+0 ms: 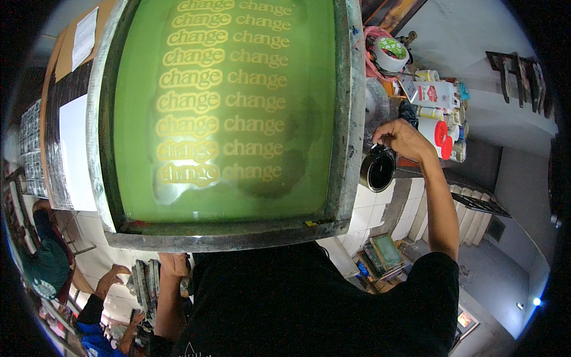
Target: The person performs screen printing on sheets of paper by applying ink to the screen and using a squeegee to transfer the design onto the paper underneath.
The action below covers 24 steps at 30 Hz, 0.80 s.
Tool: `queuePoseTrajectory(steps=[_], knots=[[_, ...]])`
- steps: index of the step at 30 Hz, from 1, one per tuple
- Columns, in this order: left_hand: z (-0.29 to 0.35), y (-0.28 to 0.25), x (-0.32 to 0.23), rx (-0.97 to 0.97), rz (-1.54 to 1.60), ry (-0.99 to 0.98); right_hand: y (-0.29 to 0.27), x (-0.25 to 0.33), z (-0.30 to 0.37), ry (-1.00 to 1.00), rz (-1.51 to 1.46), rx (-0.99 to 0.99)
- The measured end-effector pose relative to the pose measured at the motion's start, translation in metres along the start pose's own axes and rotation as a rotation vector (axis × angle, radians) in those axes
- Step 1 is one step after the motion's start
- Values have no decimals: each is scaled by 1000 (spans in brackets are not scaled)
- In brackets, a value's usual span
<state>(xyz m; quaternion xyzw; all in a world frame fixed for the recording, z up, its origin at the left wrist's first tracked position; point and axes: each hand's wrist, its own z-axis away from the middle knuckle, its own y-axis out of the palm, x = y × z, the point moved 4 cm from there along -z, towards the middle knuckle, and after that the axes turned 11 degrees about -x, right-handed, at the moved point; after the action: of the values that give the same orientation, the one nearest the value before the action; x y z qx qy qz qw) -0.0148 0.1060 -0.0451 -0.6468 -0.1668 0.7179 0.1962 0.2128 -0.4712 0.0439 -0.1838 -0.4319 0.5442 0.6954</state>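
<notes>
A large screen-printing frame (226, 243) with a green mesh (309, 119) fills the middle, close to me. Rows of pale yellow repeated lettering run down the mesh, and light glares off its lower part. At the frame's near edge, left of my body, my left hand (173, 263) is closed against the frame, its fingertips hidden. Beyond the frame's right side, my right hand (405, 140) pinches the rim of a dark can (379, 171), which hangs tilted with its black mouth facing me.
Tubs, jars and red lids (443, 140) crowd a surface beyond my right hand. A pink basket (372, 50) with a white tub stands farther up. At left lies a white sheet (74, 154) on a board. Other people (47, 262) are at lower left. Stacked frames (383, 256) stand lower right.
</notes>
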Motion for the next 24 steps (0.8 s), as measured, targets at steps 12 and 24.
queuePoseTrajectory(steps=[12, 24], knots=[[-16, 1, -24, 21, -133, 167, -12, 14, 6, -39, 74, 37], [-27, 2, -45, 55, -159, 134, -15, 9, 18, -161, 80, -68]])
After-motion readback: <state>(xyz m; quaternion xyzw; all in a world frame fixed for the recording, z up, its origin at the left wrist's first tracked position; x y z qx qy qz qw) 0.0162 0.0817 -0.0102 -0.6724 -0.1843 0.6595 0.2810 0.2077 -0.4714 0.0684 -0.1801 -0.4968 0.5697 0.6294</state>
